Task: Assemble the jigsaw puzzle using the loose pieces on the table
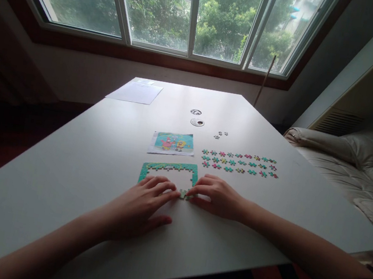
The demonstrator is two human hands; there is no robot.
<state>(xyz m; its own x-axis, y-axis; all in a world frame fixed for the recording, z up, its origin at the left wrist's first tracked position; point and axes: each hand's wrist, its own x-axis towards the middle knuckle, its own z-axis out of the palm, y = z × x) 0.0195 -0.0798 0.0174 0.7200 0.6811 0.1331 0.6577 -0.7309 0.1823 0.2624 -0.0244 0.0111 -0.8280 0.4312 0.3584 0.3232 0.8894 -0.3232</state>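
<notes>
White tbl (63, 157). L hand (143, 203) near, fingers spread; R hand (217, 197) near, fingers bent, can't tell if pinching. Puzzle border (168, 166) near ctr, at their fingertips. Cartoon pic (172, 143) just beyond. Loose pcs (232, 162), 3 rows, right.

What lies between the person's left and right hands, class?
In the head view, at least one small green puzzle piece lies between the left hand and right hand, along the green puzzle border's near side.
</notes>
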